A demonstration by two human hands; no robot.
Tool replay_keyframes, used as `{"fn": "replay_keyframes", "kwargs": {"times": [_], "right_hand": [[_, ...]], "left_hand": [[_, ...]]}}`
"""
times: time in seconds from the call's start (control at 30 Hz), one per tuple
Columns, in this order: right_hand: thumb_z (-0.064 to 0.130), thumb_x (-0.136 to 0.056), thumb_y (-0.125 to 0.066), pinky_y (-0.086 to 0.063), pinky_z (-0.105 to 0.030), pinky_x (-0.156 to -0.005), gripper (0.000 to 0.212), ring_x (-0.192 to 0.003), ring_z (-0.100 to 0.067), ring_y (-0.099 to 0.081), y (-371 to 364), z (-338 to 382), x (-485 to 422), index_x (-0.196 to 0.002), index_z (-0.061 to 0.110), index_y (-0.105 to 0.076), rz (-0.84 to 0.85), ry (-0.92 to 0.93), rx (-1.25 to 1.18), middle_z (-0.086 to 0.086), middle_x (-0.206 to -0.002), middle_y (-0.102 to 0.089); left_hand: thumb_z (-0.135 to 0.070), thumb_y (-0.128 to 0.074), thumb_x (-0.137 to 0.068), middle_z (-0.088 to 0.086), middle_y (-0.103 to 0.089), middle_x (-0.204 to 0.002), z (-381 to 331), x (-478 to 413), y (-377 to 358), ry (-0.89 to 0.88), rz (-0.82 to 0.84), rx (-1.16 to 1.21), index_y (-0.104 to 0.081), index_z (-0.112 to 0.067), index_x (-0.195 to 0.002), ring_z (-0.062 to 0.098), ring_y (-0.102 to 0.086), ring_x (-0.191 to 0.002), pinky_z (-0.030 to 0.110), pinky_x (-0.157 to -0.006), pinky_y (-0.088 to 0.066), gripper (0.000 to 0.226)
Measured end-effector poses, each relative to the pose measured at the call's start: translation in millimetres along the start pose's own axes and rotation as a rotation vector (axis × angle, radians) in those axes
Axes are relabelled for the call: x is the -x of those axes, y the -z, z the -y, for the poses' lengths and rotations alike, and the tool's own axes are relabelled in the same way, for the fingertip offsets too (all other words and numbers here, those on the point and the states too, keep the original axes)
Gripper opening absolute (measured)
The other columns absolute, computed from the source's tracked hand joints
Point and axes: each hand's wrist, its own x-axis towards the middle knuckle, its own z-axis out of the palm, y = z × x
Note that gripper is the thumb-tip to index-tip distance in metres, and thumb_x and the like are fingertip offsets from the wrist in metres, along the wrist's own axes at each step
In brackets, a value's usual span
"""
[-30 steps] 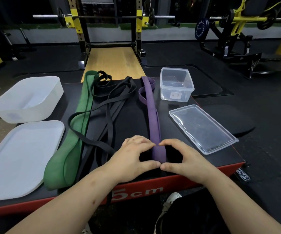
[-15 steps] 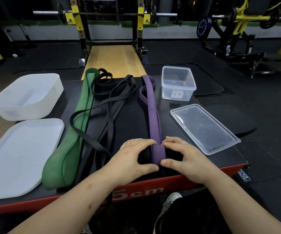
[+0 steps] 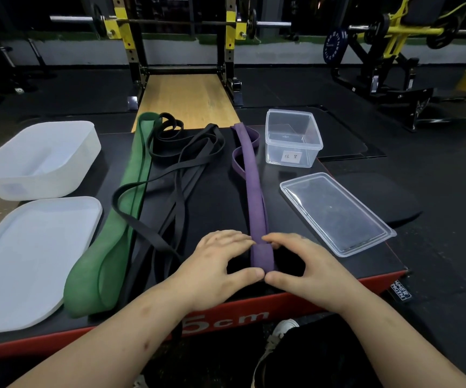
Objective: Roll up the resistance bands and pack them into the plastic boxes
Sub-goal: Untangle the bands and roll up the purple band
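**Step in hand: starting the roll.** The purple band (image 3: pixel 255 191) lay lengthwise on the black platform (image 3: pixel 215 208), between the black bands (image 3: pixel 183 175) and the clear box (image 3: pixel 273 154). Its far end was looped beside that box and its near end was close to the platform's front edge. The left hand (image 3: pixel 217 265) and the right hand (image 3: pixel 306 264) both pinched that near end, with fingers curled over its top and thumbs meeting at its near edge.

**Recommended procedure.**
1. The first turn probably needed to be small and tight, because a loose core would spring open.
2. Both edges of the band should stay aligned, so that the roll would not cone sideways.
3. The hands should roll away from the body and let the flat length feed in without a twist.
4. The far loop would need straightening before the roll reached it.

**Change from earlier frames.** One second before, the near end looked like a plain rounded tip between the fingers. It later showed a short folded-over flap with a cross edge under the fingertips. The rest of the band, the green band (image 3: pixel 120 233) and the clear lid (image 3: pixel 335 214) had not shifted.
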Motion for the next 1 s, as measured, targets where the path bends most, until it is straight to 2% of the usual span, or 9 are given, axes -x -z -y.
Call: {"fn": "replay_keyframes", "kwargs": {"times": [0.17,0.27,0.33,0.47,0.53,0.63,0.77,0.87,1.0], "right_hand": [[0.063,-0.072,-0.08,-0.034,-0.042,-0.122,0.078,-0.146,-0.002,-0.038,-2.9,-3.3,8.9,-0.143,0.057,-0.048,0.053,-0.044,0.0,0.03,-0.146,-0.051],[0.064,-0.073,-0.075,-0.034,-0.035,-0.121,0.072,-0.144,0.003,-0.038,-5.8,-2.8,7.4,-0.141,0.055,-0.051,0.033,-0.03,0.018,0.027,-0.145,-0.051],[0.069,-0.076,-0.068,-0.032,-0.028,-0.121,0.063,-0.142,0.008,-0.036,-5.4,-0.4,3.9,-0.136,0.057,-0.052,0.031,-0.042,0.035,0.025,-0.146,-0.048],[0.077,-0.078,-0.056,-0.032,-0.019,-0.115,0.076,-0.135,0.01,-0.04,-1.9,-2.0,-6.9,-0.142,0.037,-0.058,0.051,-0.081,0.063,0.028,-0.138,-0.046],[0.079,-0.077,-0.055,-0.032,-0.018,-0.113,0.078,-0.134,0.01,-0.041,-1.0,-2.2,-10.6,-0.142,0.035,-0.059,0.061,-0.091,0.041,0.029,-0.136,-0.046],[0.077,-0.077,-0.057,-0.033,-0.019,-0.114,0.075,-0.134,0.009,-0.041,-0.3,-1.9,-10.0,-0.142,0.039,-0.059,0.068,-0.092,0.002,0.028,-0.136,-0.047],[0.068,-0.073,-0.072,-0.035,-0.021,-0.113,0.078,-0.137,0.003,-0.044,1.7,-1.6,-5.5,-0.145,0.052,-0.047,0.055,-0.075,-0.036,0.025,-0.139,-0.051],[0.063,-0.071,-0.078,-0.035,-0.021,-0.111,0.072,-0.139,0.003,-0.044,0.9,-2.0,-2.7,-0.137,0.056,-0.051,0.022,-0.047,-0.055,0.026,-0.139,-0.054],[0.064,-0.067,-0.08,-0.028,-0.016,-0.115,0.068,-0.145,0.01,-0.032,-0.5,-2.8,-1.0,-0.13,0.052,-0.058,0.036,-0.027,-0.044,0.026,-0.148,-0.047]], "left_hand": [[-0.066,-0.053,-0.095,-0.025,-0.036,-0.157,-3.8,1.5,3.3,-0.039,0.042,-0.014,-0.04,-0.033,-0.155,-0.018,-0.008,-0.144,0.025,-0.125,0.003,0.07],[-0.065,-0.054,-0.094,-0.024,-0.036,-0.157,-4.0,0.9,2.6,-0.049,0.03,-0.031,-0.039,-0.035,-0.155,-0.021,-0.007,-0.143,0.031,-0.127,0.0,0.07],[-0.066,-0.062,-0.089,-0.029,-0.035,-0.153,-4.4,1.5,2.8,-0.045,0.035,-0.008,-0.035,-0.039,-0.154,-0.033,0.0,-0.132,0.027,-0.126,0.001,0.075],[-0.055,-0.075,-0.084,-0.031,-0.035,-0.144,-5.4,1.1,2.0,-0.032,0.007,0.048,-0.031,-0.047,-0.152,-0.044,0.007,-0.113,0.009,-0.115,0.006,0.081],[-0.056,-0.073,-0.085,-0.027,-0.035,-0.147,-3.5,0.9,0.7,0.012,-0.03,0.088,-0.035,-0.05,-0.149,-0.037,0.0,-0.124,0.015,-0.121,-0.001,0.074],[-0.061,-0.072,-0.083,-0.024,-0.038,-0.151,-1.6,1.9,-0.4,0.073,-0.058,0.144,-0.04,-0.054,-0.146,-0.003,-0.015,-0.147,0.034,-0.126,-0.018,0.071],[-0.053,-0.077,-0.083,-0.022,-0.041,-0.146,-2.9,1.3,2.4,0.069,-0.089,0.171,-0.049,-0.042,-0.146,-0.009,-0.02,-0.143,0.029,-0.125,-0.017,0.069],[-0.053,-0.078,-0.082,-0.038,-0.037,-0.132,-3.1,1.9,2.3,0.056,-0.062,0.172,-0.051,-0.04,-0.145,-0.022,-0.017,-0.135,0.024,-0.123,-0.015,0.07],[-0.056,-0.077,-0.082,-0.033,-0.043,-0.137,-4.3,0.6,2.1,0.032,-0.057,0.137,-0.053,-0.037,-0.144,-0.013,-0.017,-0.144,0.029,-0.125,-0.014,0.069]]}}
